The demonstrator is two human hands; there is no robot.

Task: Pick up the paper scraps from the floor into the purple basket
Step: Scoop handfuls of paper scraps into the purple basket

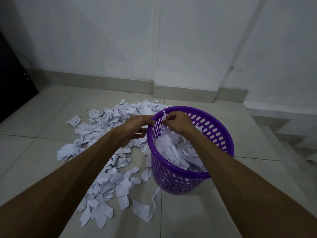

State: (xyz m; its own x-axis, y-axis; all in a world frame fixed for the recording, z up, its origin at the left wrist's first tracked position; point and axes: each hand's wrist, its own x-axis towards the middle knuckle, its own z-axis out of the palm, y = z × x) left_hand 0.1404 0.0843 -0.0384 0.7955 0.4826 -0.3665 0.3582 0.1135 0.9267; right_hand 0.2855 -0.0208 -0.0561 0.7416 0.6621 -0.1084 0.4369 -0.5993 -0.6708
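Print on paper scraps [118,115] too small; illegible.

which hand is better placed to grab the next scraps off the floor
Probably the left. The left hand sits at the purple basket's left rim, right above the paper scraps on the floor. The right hand is over the basket, pinching a paper strip.

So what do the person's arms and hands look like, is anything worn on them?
Both forearms are bare right down to the frame's edge: no sleeves in sight. The left hand and the right hand wear no gloves, and no watch, bracelet or ring shows on the visible parts. Fingertips are partly hidden.
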